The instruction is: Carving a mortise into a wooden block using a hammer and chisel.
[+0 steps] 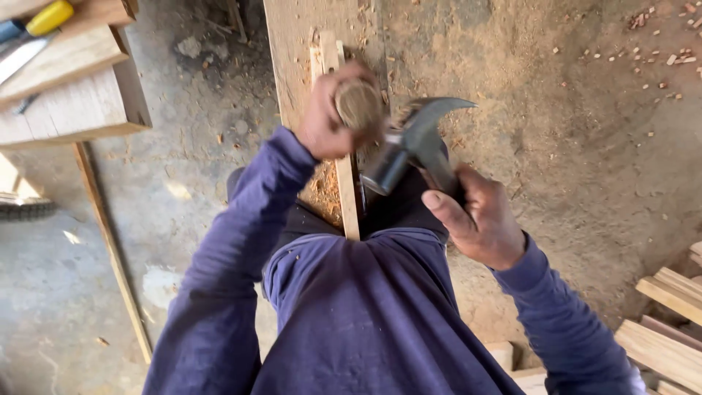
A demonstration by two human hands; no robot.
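Head view, looking straight down, and both hands are busy over the floor (585, 146). The left hand (333, 117) is curled tight round a chisel (358, 102): only its rounded wooden butt shows, the fingers wrapped closed about the handle, and the blade is hidden below the fist. The right hand (479, 219) grips a hammer (413, 146), fingers folded fully round the shaft, thumb laid along the top. The steel head sits just beside the chisel's butt, claw curving up and away to the right; whether metal and wood actually touch, I cannot tell.

Under the left fist runs a thin strip (344, 190) of pale wood, lying on a wider board (292, 44) that stretches to the top edge of the floor. Orange shavings (325, 186) are heaped against the strip's left side. Blue sleeves (219, 278) fill the bottom of the picture.

Top left corner: a stack of planks (73, 95) with a yellow-handled tool (40, 22) resting on top. A long batten (110, 241) lies down the floor's left side. Bottom right corner, more planks (669, 322) are piled. Wood chips (662, 51) dot the floor's top right corner.
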